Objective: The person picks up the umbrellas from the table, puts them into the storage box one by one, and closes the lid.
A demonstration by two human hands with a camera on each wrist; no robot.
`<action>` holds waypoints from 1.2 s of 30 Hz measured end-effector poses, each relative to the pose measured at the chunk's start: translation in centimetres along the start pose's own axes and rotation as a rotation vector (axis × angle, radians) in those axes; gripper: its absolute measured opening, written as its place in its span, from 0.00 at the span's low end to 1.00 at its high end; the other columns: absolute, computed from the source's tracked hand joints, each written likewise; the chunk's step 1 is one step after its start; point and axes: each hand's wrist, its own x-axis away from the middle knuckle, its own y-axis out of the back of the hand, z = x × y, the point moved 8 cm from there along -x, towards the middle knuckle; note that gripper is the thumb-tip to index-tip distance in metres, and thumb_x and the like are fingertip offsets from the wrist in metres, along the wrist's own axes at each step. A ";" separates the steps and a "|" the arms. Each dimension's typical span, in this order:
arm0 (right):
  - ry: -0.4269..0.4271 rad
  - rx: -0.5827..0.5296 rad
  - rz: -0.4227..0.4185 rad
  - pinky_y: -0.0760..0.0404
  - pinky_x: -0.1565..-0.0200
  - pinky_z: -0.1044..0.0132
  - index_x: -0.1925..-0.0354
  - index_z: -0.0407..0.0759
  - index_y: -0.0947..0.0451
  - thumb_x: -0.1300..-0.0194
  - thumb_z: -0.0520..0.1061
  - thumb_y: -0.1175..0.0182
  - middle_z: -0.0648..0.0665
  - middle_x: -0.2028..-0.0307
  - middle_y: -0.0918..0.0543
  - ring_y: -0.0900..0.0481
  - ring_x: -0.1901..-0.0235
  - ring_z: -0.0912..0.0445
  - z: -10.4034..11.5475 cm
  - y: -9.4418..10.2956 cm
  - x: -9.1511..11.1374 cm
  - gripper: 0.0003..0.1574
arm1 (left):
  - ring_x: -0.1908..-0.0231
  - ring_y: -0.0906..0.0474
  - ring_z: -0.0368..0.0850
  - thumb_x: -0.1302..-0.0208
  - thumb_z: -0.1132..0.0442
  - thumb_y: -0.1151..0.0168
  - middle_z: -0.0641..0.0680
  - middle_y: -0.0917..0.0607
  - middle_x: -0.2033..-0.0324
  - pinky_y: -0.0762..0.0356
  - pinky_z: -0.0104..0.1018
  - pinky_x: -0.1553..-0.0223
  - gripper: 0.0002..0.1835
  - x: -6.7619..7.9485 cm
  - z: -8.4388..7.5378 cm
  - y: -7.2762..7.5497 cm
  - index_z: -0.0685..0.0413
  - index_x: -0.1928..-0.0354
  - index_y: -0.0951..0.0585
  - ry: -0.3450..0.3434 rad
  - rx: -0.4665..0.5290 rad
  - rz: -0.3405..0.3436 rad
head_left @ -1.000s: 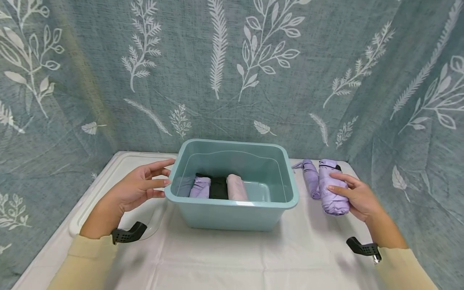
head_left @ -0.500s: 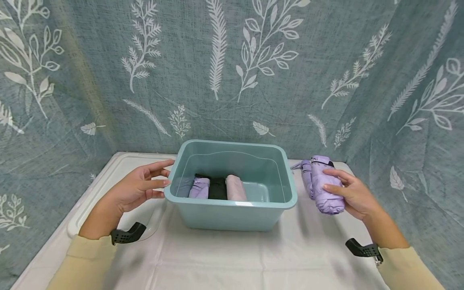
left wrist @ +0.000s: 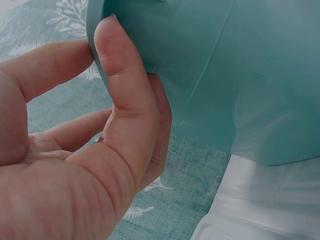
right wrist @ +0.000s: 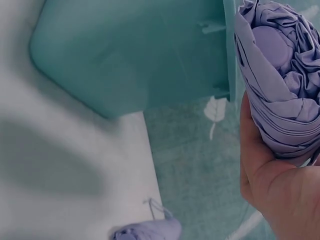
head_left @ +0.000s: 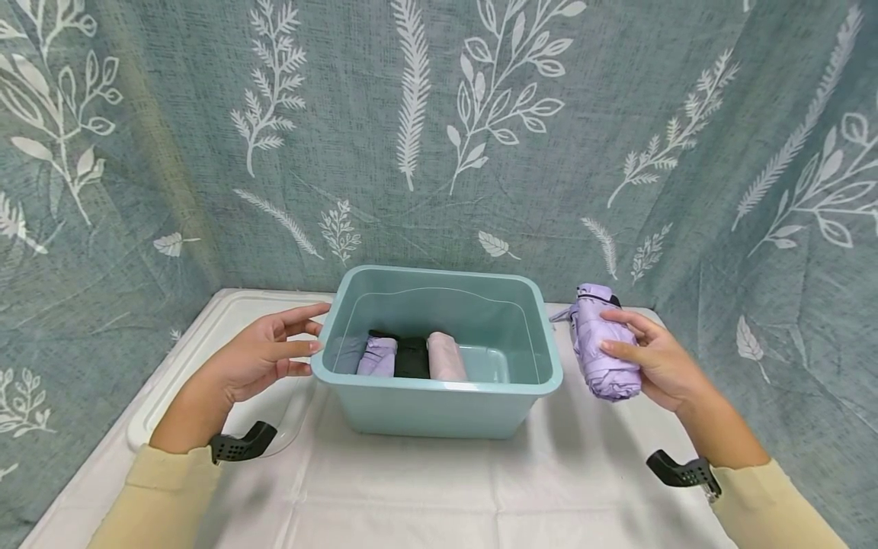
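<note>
- Head view: the right hand (head_left: 652, 358) grasps a lavender umbrella (head_left: 604, 351), thumb and fingers around it, over the table (head_left: 405, 488) near its far right corner and apart from the bin (head_left: 439, 415).
- The bin stands toward the table's far edge, with purple, black and pink rolls (head_left: 411, 358) inside; the lid (head_left: 240, 313) lies at the far left corner.
- Left wrist view: the left hand (left wrist: 115, 145) pinches the bin's rim between bent fingers.
- Right wrist view: a second umbrella (right wrist: 150, 231) lies at the table's far edge.
</note>
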 end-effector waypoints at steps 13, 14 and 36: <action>0.027 -0.029 0.046 0.11 0.60 0.59 0.44 0.58 0.22 0.29 0.29 0.42 0.43 0.51 0.20 0.12 0.57 0.51 1.8 -2.4 -0.5 0.26 | 0.62 0.16 0.40 0.28 0.71 0.40 0.50 0.22 0.51 0.13 0.36 0.60 0.35 -0.3 0.0 0.0 0.58 0.22 0.40 0.004 0.008 -0.002; 0.024 -0.029 0.041 0.11 0.60 0.59 0.44 0.58 0.22 0.29 0.29 0.42 0.42 0.51 0.20 0.13 0.57 0.51 1.9 -2.5 -0.7 0.26 | 0.62 0.16 0.40 0.28 0.71 0.40 0.49 0.22 0.51 0.13 0.36 0.60 0.35 -0.3 0.0 0.0 0.58 0.22 0.40 0.005 0.008 -0.002; -0.010 -0.067 0.071 0.10 0.59 0.56 0.47 0.56 0.23 0.32 0.30 0.37 0.38 0.48 0.24 0.12 0.57 0.47 3.4 -8.0 -4.3 0.24 | 0.62 0.16 0.38 0.29 0.72 0.39 0.47 0.21 0.52 0.14 0.35 0.60 0.34 0.0 0.1 0.1 0.54 0.23 0.36 0.005 0.003 -0.017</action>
